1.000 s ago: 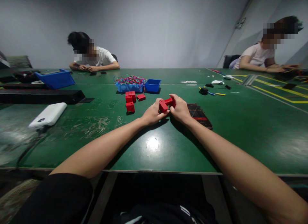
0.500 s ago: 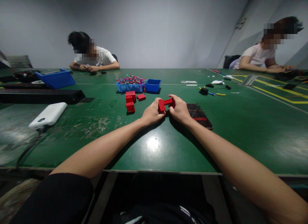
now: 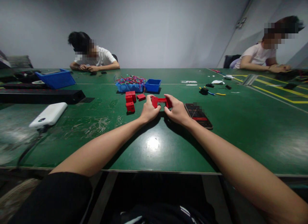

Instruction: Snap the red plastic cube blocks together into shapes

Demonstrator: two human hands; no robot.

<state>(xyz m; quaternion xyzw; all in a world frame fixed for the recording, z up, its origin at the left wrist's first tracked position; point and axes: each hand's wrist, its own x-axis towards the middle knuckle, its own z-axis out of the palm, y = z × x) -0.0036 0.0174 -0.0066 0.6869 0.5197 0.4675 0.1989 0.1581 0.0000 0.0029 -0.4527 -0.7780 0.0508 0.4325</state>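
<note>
Between my two hands is a red block-ended part, a narrow bar joining two thicker ends, held just above the green table. My left hand is closed on its left end, and my right hand grips the right end. Fingers cover much of both ends. Left of my left hand, several red blocks stand close together, with a flat red piece beside them. A phone with a lit screen lies to the right of my right hand.
Behind the blocks are a blue bin of coloured wires and a smaller blue bin. A white power bank with a cable lies left, near a long black case. Pliers lie right. Two people sit across the table.
Both hands have shifted slightly left with the red part. It has turned so that its bar now lies level, and more of the phone shows.
</note>
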